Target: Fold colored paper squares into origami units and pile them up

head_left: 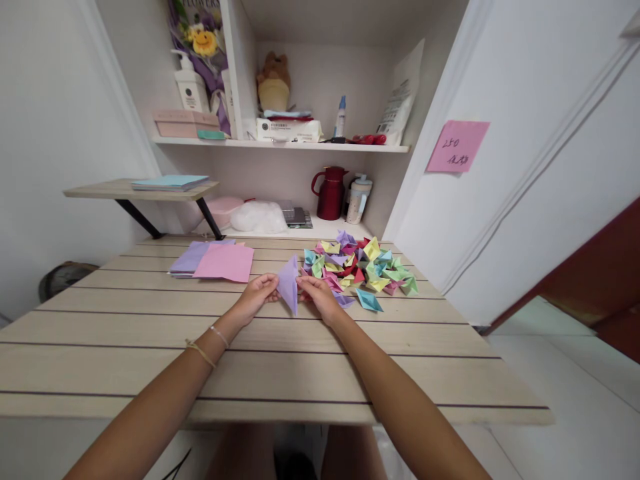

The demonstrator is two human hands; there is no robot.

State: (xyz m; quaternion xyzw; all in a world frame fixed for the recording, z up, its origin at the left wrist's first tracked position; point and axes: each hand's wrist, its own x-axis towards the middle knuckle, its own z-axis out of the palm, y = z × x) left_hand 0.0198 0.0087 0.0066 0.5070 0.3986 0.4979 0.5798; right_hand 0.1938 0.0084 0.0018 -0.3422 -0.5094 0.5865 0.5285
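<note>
Purple paper piece point(288, 285) pinched between both hands, mid-fold by the look of it

Far left of the left hand and beyond it: blue sheets point(170, 182) on a small raised shelf point(95, 189). Closer, just beyond and left of the same hand: flat purple sheets point(190, 259), a pink sheet point(227, 263) lying partly over them.

Left hand point(263, 291): closed on the piece's left side, thumb and fingers in a narrow pinch. Purple paper piece is between the two hands, held upright above the table point(280, 373), pointed at top and bottom. Right hand point(318, 296): narrow pinch on the right edge, some fingers hidden behind.

Beside the right hand, a purple boat point(344, 301); can't tell if touching. Beyond and right of it, a heap of folded paper boats point(373, 249), many colours. A teal boat point(369, 300) sits apart, right of the right hand.

Step in hand, my judgement: folding or opening out the shape. Next move calls for both pinches kept light and even, edges lined up; pulling unevenly could skew or tear it.
</note>
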